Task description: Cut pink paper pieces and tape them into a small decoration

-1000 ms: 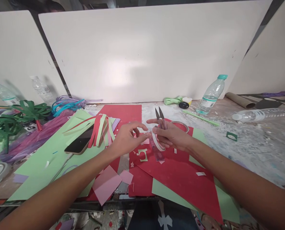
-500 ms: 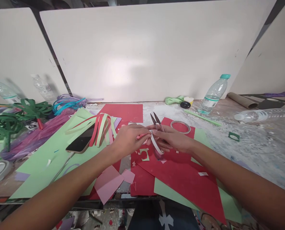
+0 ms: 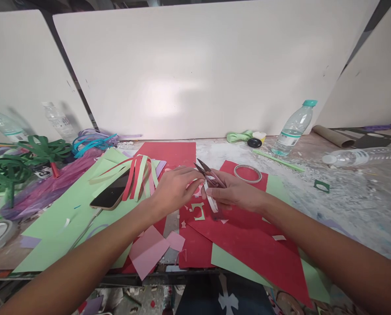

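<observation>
The dark-bladed scissors are in my right hand, their parted blades pointing left toward my left fingertips. That same hand also has a roll of tape, white-edged and seen nearly side-on, under the scissors. My left hand is closed in a pinch just left of the roll; whatever lies between its fingertips is too small to make out. Below both hands lie red paper and a green paper scrap with a cut-out. Pink paper pieces rest closer to the table edge.
Left of my hands, a phone and paper strips lie on green paper. Another tape roll sits behind my right hand. A water bottle stands at right, near a lying bottle. A white board rises behind.
The scissors have swung down and left, so their blades now reach across the top of the tape roll toward my left fingertips. The roll has shifted slightly left.
</observation>
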`<state>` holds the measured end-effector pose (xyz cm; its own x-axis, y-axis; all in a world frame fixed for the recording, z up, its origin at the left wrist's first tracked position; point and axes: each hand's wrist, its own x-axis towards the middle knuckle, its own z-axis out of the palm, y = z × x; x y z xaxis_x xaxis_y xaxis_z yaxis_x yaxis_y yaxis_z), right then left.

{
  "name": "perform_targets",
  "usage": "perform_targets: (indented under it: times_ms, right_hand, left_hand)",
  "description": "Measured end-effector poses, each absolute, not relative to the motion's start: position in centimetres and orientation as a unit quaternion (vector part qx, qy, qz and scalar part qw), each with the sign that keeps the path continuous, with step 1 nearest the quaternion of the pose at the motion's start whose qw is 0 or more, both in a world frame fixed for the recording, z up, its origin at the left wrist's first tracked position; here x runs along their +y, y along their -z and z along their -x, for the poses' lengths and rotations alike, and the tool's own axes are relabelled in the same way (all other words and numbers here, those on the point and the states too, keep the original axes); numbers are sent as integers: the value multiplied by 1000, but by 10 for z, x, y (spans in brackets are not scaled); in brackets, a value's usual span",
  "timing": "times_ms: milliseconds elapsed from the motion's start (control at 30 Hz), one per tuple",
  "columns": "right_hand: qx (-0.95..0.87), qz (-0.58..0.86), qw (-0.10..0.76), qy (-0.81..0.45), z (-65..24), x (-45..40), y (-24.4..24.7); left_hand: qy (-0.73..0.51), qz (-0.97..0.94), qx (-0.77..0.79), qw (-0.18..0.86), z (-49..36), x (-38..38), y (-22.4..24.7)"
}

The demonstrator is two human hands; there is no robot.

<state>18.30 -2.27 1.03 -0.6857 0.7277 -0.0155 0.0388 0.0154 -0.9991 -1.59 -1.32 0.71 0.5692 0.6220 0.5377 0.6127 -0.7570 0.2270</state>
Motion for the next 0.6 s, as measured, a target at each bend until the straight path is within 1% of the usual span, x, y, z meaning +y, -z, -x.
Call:
perform_targets:
  times_ms: [267, 467, 600]
  right_hand:
    - [-655, 291, 270, -643, -183, -22, -9]
    - [-660, 278, 262, -647, -181, -23, -8]
    - [-673, 329, 277, -602, -182, -20, -8]
  left_hand:
    - [-313, -877, 357, 68, 16, -13, -11]
    - [-317, -887, 335, 15, 18, -12, -10]
    - [-312, -879, 361, 2, 19, -10, -8]
